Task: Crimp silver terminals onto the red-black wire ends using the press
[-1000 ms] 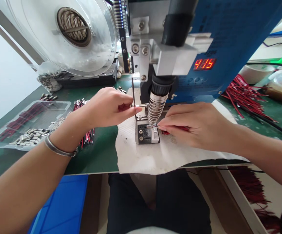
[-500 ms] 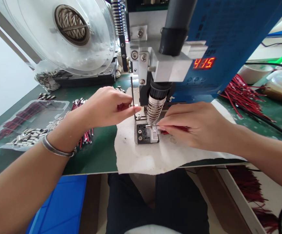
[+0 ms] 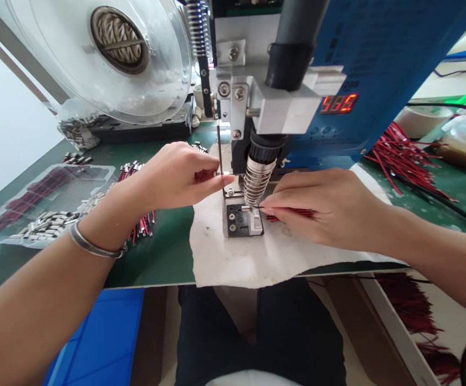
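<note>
My left hand (image 3: 180, 177) is pinched shut on a small metal piece (image 3: 228, 173) beside the machine's thin vertical rod. My right hand (image 3: 321, 206) is closed on a bundle of red wires (image 3: 291, 213), and holds one wire end against a small metal terminal (image 3: 247, 208). That terminal lies on the metal fixture block (image 3: 243, 221), right under the ribbed silver nozzle (image 3: 257, 177) of the blue machine (image 3: 377, 64). The machine's red display (image 3: 338, 104) is lit. A silver bracelet circles my left wrist.
A white cloth (image 3: 249, 257) covers the green bench (image 3: 164, 252) under the fixture. A clear tray (image 3: 43, 206) of metal terminals and red wires lies at left, finished wires (image 3: 142, 222) beside it. A clear reel (image 3: 108, 53) stands back left. Loose red wires (image 3: 401, 155) pile up at right.
Both hands have stayed in place. The nozzle shifted slightly over the fixture. The red display has changed from 415 to other digits.
</note>
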`<state>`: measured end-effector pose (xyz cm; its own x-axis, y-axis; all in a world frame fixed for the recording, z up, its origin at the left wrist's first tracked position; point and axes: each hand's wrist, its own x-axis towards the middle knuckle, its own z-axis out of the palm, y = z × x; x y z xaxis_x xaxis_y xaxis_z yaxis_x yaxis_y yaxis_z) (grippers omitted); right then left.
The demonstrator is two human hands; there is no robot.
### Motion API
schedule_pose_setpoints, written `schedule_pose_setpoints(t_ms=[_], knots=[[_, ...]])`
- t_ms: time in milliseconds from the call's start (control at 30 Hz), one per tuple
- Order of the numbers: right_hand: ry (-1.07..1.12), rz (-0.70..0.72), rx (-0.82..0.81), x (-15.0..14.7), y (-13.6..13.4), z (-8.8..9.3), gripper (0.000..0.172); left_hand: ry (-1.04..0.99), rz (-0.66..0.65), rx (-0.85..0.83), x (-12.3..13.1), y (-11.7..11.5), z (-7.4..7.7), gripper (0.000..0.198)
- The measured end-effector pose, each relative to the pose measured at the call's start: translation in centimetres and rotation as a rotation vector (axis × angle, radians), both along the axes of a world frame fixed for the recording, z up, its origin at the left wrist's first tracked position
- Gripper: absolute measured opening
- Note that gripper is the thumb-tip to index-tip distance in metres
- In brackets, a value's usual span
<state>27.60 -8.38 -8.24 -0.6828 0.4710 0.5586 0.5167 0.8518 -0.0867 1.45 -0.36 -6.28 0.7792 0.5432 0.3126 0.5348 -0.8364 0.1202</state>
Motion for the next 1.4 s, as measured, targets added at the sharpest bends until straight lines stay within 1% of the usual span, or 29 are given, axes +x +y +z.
schedule_pose_setpoints(t_ms=[333, 533, 733, 1033, 1167, 1400], knots=[[0.001, -0.012, 0.027, -0.1, -0.22, 0.18, 0.023, -0.036, -0.01, -0.023, -0.02, 0.09, -0.21, 0.049], [0.022, -0.016, 0.088, 0.07, -0.25, 0.02, 0.022, -0.053, -0.006, -0.026, -0.02, 0.19, -0.28, 0.05], [0.029, -0.015, 0.213, -0.06, -0.43, 0.0, 0.018, -0.061, -0.003, -0.022, 0.05, 0.04, -0.21, 0.048], [0.08, 0.023, 0.267, -0.15, -0.7, 0.11, 0.011, -0.037, -0.01, -0.021, 0.16, 0.06, -0.02, 0.044], [0.07, 0.013, 0.299, -0.17, -0.84, 0.27, 0.01, -0.035, -0.013, -0.034, 0.15, 0.03, 0.05, 0.044], [0.093, 0.021, 0.272, -0.16, -0.98, 0.15, 0.007, -0.027, -0.001, -0.025, 0.22, -0.18, 0.11, 0.043]])
